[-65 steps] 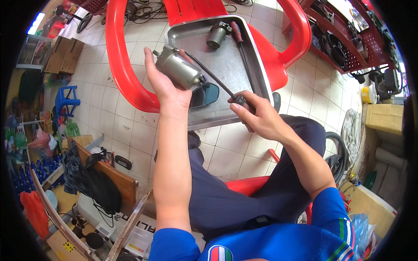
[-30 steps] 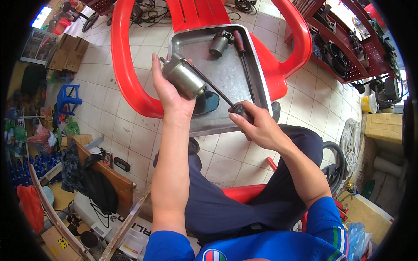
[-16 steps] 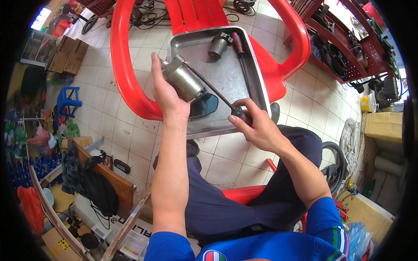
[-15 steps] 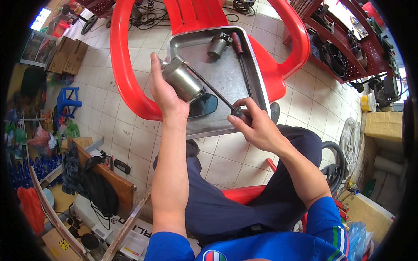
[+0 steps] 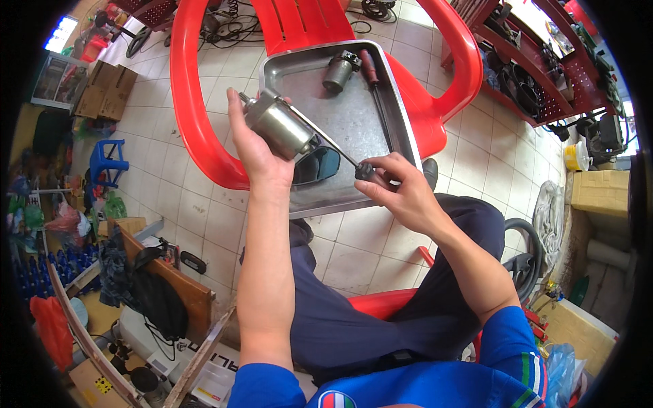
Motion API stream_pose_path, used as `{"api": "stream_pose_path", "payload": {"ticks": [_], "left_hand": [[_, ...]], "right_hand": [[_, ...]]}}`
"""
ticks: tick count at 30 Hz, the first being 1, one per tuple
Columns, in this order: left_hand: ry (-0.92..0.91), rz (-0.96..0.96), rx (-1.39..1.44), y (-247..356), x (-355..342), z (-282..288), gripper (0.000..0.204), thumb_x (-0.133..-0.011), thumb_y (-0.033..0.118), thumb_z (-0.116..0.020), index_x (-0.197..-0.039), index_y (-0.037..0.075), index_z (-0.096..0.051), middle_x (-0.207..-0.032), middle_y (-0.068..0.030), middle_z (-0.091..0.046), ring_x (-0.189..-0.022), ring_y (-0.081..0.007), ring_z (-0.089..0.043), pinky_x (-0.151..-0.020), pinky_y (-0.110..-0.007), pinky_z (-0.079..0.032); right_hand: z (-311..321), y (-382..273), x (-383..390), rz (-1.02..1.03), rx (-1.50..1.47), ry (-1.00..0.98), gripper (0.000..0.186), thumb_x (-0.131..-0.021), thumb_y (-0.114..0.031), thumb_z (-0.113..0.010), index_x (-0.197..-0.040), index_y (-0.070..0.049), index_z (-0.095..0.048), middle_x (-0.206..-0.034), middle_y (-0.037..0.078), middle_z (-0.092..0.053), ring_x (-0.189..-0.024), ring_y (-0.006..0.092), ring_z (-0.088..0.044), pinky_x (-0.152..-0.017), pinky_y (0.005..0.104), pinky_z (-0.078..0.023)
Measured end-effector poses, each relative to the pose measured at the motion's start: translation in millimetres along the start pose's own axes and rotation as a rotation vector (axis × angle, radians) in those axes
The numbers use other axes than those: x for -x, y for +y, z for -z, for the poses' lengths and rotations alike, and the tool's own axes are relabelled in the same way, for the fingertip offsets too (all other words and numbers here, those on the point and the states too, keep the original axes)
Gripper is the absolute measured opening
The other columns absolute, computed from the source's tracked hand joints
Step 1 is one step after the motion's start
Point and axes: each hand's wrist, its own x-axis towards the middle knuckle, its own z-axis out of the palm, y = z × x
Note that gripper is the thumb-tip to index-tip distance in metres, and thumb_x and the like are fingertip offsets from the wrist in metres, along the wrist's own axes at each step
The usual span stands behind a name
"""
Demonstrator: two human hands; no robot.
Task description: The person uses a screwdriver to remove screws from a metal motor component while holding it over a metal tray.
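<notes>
My left hand (image 5: 262,153) cradles a silver cylindrical motor (image 5: 280,124) over the left side of a steel tray (image 5: 357,126). My right hand (image 5: 398,190) grips the black handle of a long screwdriver (image 5: 333,145), whose tip reaches the upper end of the motor. Under the motor, a blue-tinted mirror-like piece (image 5: 318,165) lies in the tray. A smaller silver motor part (image 5: 338,75) and a red-handled screwdriver (image 5: 369,68) lie toward the back of the tray.
The tray sits on a red plastic chair (image 5: 449,95). A blue stool (image 5: 107,160) and cardboard boxes (image 5: 98,88) are left, red tool racks (image 5: 524,75) upper right, coiled hose (image 5: 524,251) right, cables (image 5: 231,27) behind, and a wooden board (image 5: 190,279) lower left.
The motor and my left hand have shifted slightly left since half a second ago. My right fingers have moved around the handle, and the screwdriver shaft now catches more light.
</notes>
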Motion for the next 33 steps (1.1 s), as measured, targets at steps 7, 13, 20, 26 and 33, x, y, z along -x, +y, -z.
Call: {"api": "stream_pose_path", "payload": {"ticks": [7, 13, 20, 26, 33], "left_hand": [[-0.013, -0.01, 0.005, 0.5, -3.5, 3.5, 0.056, -0.093, 0.057, -0.061, -0.095, 0.002, -0.065, -0.087, -0.012, -0.067, -0.084, -0.0233, -0.067, -0.074, -0.037, -0.058], [-0.025, 0.026, 0.0, 7.8, -1.4, 3.4, 0.056, -0.095, 0.058, -0.057, -0.095, 0.003, -0.065, -0.087, -0.0122, -0.067, -0.083, -0.0233, -0.066, -0.074, -0.038, -0.057], [-0.055, 0.055, 0.051, 10.9, -7.9, 12.1, 0.057, -0.097, 0.058, -0.052, -0.099, 0.002, -0.062, -0.089, -0.0118, -0.066, -0.083, -0.0248, -0.065, -0.077, -0.039, -0.055], [-0.039, 0.038, 0.089, 12.5, -9.8, 14.8, 0.056, -0.097, 0.057, -0.051, -0.1, 0.002, -0.061, -0.09, -0.0124, -0.066, -0.086, -0.0248, -0.065, -0.076, -0.039, -0.055], [0.036, 0.006, 0.098, 17.6, -7.9, 15.9, 0.057, -0.096, 0.059, -0.053, -0.098, 0.002, -0.062, -0.097, -0.0113, -0.066, -0.093, -0.023, -0.064, -0.086, -0.037, -0.054]], "right_hand": [[0.5, -9.8, -3.1, -0.408, -0.428, -0.256, 0.032, -0.092, -0.023, -0.076, -0.113, -0.003, -0.061, -0.078, -0.001, -0.054, -0.071, 0.0073, -0.056, -0.061, 0.0224, -0.045], [4.5, -6.4, -3.5, -0.401, -0.689, -0.281, 0.034, -0.088, -0.024, -0.08, -0.099, -0.002, -0.057, -0.078, 0.002, -0.056, -0.074, 0.0088, -0.059, -0.064, 0.0295, -0.051], [8.7, -7.4, -7.4, -0.511, -0.608, -0.36, 0.037, -0.091, -0.027, -0.075, -0.11, -0.002, -0.055, -0.091, 0.006, -0.06, -0.078, 0.0098, -0.056, -0.062, 0.028, -0.048], [12.8, -2.6, -3.6, -0.372, -0.629, -0.299, 0.046, -0.087, -0.018, -0.079, -0.119, -0.001, -0.051, -0.102, 0.009, -0.061, -0.079, 0.0134, -0.06, -0.063, 0.0285, -0.048], [0.2, -12.2, -3.2, -0.605, -1.087, -0.086, 0.04, -0.1, -0.035, -0.061, -0.122, -0.002, -0.056, -0.095, 0.008, -0.064, -0.071, 0.0139, -0.061, -0.056, 0.0265, -0.044]]}}
